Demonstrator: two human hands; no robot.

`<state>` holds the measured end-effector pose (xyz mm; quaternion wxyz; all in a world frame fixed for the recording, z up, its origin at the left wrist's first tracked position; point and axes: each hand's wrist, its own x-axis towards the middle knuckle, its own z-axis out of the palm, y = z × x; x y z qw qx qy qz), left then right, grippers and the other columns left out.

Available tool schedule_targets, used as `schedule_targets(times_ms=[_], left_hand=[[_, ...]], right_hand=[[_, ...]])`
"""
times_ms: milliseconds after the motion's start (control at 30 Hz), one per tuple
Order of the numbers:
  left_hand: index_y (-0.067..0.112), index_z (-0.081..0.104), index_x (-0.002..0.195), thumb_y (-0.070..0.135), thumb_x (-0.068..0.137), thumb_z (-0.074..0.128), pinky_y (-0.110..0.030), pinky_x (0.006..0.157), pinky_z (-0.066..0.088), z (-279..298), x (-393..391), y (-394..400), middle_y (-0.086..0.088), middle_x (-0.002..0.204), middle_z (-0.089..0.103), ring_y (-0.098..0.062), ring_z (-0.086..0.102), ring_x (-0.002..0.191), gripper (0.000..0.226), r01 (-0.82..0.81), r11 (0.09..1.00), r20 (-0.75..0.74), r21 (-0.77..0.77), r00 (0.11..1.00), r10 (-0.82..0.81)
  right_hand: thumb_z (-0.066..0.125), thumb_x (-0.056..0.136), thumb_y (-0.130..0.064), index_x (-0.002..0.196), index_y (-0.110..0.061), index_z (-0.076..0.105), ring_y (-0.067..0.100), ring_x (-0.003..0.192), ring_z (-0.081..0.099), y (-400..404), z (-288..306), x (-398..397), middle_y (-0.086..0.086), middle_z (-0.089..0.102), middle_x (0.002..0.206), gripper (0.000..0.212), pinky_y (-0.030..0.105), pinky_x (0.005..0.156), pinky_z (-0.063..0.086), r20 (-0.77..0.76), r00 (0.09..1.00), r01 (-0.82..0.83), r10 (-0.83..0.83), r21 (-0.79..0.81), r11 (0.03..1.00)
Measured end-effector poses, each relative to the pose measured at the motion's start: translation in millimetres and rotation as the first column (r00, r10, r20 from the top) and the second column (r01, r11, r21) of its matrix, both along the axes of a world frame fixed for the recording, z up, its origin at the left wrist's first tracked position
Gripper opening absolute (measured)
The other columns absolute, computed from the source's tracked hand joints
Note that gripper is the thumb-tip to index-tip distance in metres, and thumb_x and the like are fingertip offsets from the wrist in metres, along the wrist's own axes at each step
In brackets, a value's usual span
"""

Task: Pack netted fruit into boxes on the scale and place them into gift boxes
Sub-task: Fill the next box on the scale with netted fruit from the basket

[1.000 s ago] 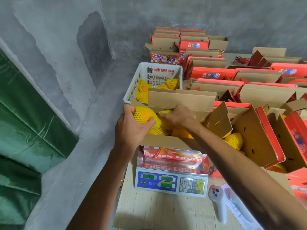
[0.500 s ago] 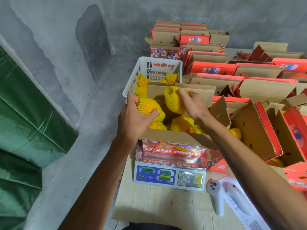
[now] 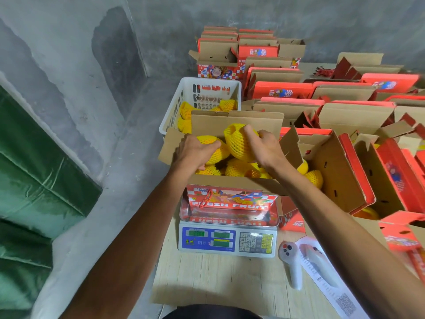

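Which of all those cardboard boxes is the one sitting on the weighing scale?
The open red printed cardboard box reading FRESH FRUIT, under both hands; it alone rests on the white digital scale, the others on the table.

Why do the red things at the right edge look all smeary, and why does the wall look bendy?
Head view: the red boxes near the right edge are motion-blurred; the wide lens bows the wall; the scale readouts are too soft and glary to read; both hands and the netted fruit look fairly sharp.
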<state>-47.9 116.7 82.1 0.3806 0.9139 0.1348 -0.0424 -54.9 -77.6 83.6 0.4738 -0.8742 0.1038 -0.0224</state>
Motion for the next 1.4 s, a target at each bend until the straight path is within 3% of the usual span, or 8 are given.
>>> schedule_targets(times_ms=[67, 167, 267, 367, 500, 767, 1033, 1400], left_hand=[[0.018, 0.055, 0.100, 0.069, 0.078, 0.066, -0.038, 0.075, 0.062, -3.1, 6.2, -2.6, -0.002, 0.103, 0.069, -0.021, 0.073, 0.053, 0.057, 0.007, 0.998, -0.015, -0.056, 1.000, -0.008], [0.013, 0.061, 0.126, 0.059, 0.090, 0.064, -0.030, 0.057, 0.058, -8.0, 10.4, -0.6, -0.008, 0.124, 0.064, -0.029, 0.074, 0.085, 0.059, 0.055, 0.997, -0.074, -0.051, 0.996, -0.059], [0.011, 0.061, 0.126, 0.064, 0.094, 0.053, -0.043, 0.091, 0.054, -13.5, 6.4, 1.8, -0.015, 0.126, 0.064, -0.037, 0.063, 0.111, 0.062, 0.153, 0.978, -0.097, 0.144, 0.985, -0.140], [0.017, 0.064, 0.112, 0.064, 0.090, 0.053, -0.047, 0.094, 0.053, -12.7, 0.3, 2.2, -0.011, 0.118, 0.067, -0.037, 0.062, 0.108, 0.053, 0.161, 0.974, 0.029, 0.157, 0.985, -0.168], [0.030, 0.066, 0.094, 0.067, 0.083, 0.057, -0.045, 0.093, 0.056, -4.5, -0.9, 1.8, 0.005, 0.101, 0.073, -0.026, 0.068, 0.100, 0.039, 0.150, 0.988, 0.112, -0.029, 0.983, -0.146], [0.029, 0.070, 0.099, 0.056, 0.087, 0.062, -0.045, 0.089, 0.058, -2.8, -6.4, 6.0, 0.014, 0.094, 0.073, -0.019, 0.070, 0.095, 0.030, 0.123, 0.987, 0.269, -0.101, 0.959, -0.092], [0.029, 0.070, 0.098, 0.054, 0.089, 0.062, -0.044, 0.090, 0.058, -4.0, -9.2, 13.8, 0.011, 0.099, 0.074, -0.020, 0.070, 0.097, 0.027, 0.132, 0.985, 0.264, -0.111, 0.959, -0.099], [0.033, 0.068, 0.092, 0.046, 0.092, 0.057, -0.045, 0.090, 0.058, -11.6, 0.4, 22.0, 0.006, 0.102, 0.074, -0.023, 0.069, 0.099, 0.017, 0.178, 0.981, 0.214, -0.080, 0.964, -0.157]], right_hand=[[0.034, 0.074, -0.081, 0.092, -0.016, 0.066, 0.031, 0.089, 0.064, 1.2, -2.7, -1.3, 0.010, 0.067, 0.093, 0.074, 0.045, 0.077, 0.054, -0.008, 1.000, -0.012, 0.011, -0.024, 1.000], [0.032, 0.073, -0.081, 0.094, -0.016, 0.065, 0.031, 0.092, 0.061, 2.9, -6.1, -3.1, 0.011, 0.067, 0.098, 0.076, 0.041, 0.075, 0.045, -0.014, 0.999, -0.036, 0.035, -0.043, 0.998], [0.034, 0.072, -0.080, 0.089, -0.017, 0.063, 0.031, 0.090, 0.059, 3.7, -6.2, -5.5, 0.011, 0.066, 0.097, 0.071, 0.040, 0.075, 0.043, -0.020, 0.999, -0.043, 0.042, -0.051, 0.998], [0.034, 0.072, -0.080, 0.082, -0.020, 0.059, 0.031, 0.087, 0.058, 4.3, -4.3, -6.4, 0.010, 0.064, 0.093, 0.066, 0.040, 0.073, 0.042, -0.017, 0.999, -0.047, 0.046, -0.054, 0.997], [0.036, 0.077, -0.078, 0.074, -0.023, 0.055, 0.027, 0.079, 0.054, 4.1, -2.8, -5.8, 0.005, 0.059, 0.081, 0.058, 0.038, 0.067, 0.039, -0.001, 0.998, -0.059, 0.059, -0.054, 0.997], [0.039, 0.081, -0.077, 0.084, -0.019, 0.064, 0.024, 0.081, 0.060, 9.4, -1.4, -5.6, 0.007, 0.066, 0.086, 0.064, 0.035, 0.066, 0.041, 0.008, 0.996, -0.086, 0.086, -0.018, 0.996], [0.040, 0.078, -0.080, 0.087, -0.017, 0.066, 0.032, 0.089, 0.065, 19.2, 2.6, -3.9, 0.012, 0.069, 0.092, 0.068, 0.049, 0.080, 0.055, -0.021, 0.997, -0.076, 0.076, 0.004, 0.997], [0.040, 0.080, -0.079, 0.092, -0.017, 0.067, 0.031, 0.093, 0.064, 26.2, 6.0, 1.0, 0.012, 0.069, 0.096, 0.070, 0.054, 0.087, 0.056, -0.020, 0.997, -0.071, 0.071, 0.001, 0.997]])
